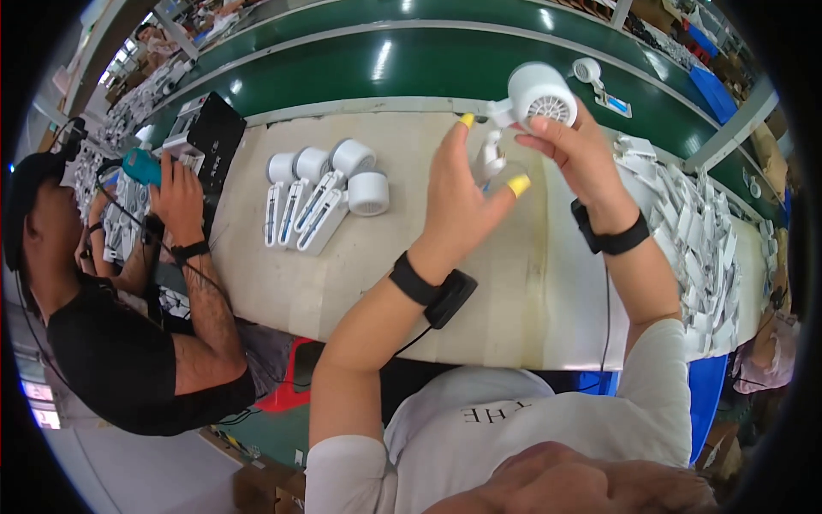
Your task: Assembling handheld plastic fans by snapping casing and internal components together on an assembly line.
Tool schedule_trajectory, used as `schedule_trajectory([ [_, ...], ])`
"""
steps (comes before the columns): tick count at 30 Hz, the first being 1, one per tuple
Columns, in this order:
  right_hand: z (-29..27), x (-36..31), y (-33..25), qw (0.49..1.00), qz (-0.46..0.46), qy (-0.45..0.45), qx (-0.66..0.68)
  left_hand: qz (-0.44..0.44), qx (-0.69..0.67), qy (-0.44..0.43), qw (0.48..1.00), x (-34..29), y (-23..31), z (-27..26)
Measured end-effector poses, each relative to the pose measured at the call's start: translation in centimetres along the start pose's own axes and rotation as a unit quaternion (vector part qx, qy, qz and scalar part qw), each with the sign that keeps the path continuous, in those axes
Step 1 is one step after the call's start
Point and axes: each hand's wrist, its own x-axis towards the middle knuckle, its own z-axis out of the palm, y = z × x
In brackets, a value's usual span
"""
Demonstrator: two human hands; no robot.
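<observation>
My right hand grips a small white fan by its round head, above the far part of the table. A grille shows on the head's near face, and a short hinge arm sticks out leftward. My left hand, with yellow covers on the thumb and a fingertip, is spread open beside it. A white piece shows between its thumb and fingers; I cannot tell whether it joins the fan or is touched. Several similar white fans with slotted handles lie side by side on the table, left of my hands.
A pale-covered table spans the middle. White parts are heaped on its right. Another white fan lies on the green conveyor beyond. At left, a person in black holds a teal tool near a black box.
</observation>
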Motion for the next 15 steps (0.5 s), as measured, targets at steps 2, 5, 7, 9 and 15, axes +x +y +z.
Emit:
schedule_trajectory([
  [2,0.8,-2.2,0.6,1.000,0.002,0.009,0.023,-0.225,-0.360,-0.038,0.905,-1.0,0.5,0.9],
  [5,-0.3,-4.0,2.0,0.998,0.016,0.023,0.058,-0.370,-0.606,-0.056,0.703,-1.8,0.9,0.2],
  [7,-1.8,-4.8,2.7,0.994,0.006,0.031,0.102,-0.411,-0.620,-0.061,0.666,-1.8,1.0,-0.8],
  [9,-2.6,-5.4,2.8,0.992,0.033,0.026,0.118,-0.411,-0.656,-0.204,0.600,-2.3,-0.4,-1.2],
  [15,-4.8,-4.9,3.9,0.961,0.028,-0.205,0.185,-0.417,-0.639,-0.332,0.555,-2.3,1.3,-2.1],
])
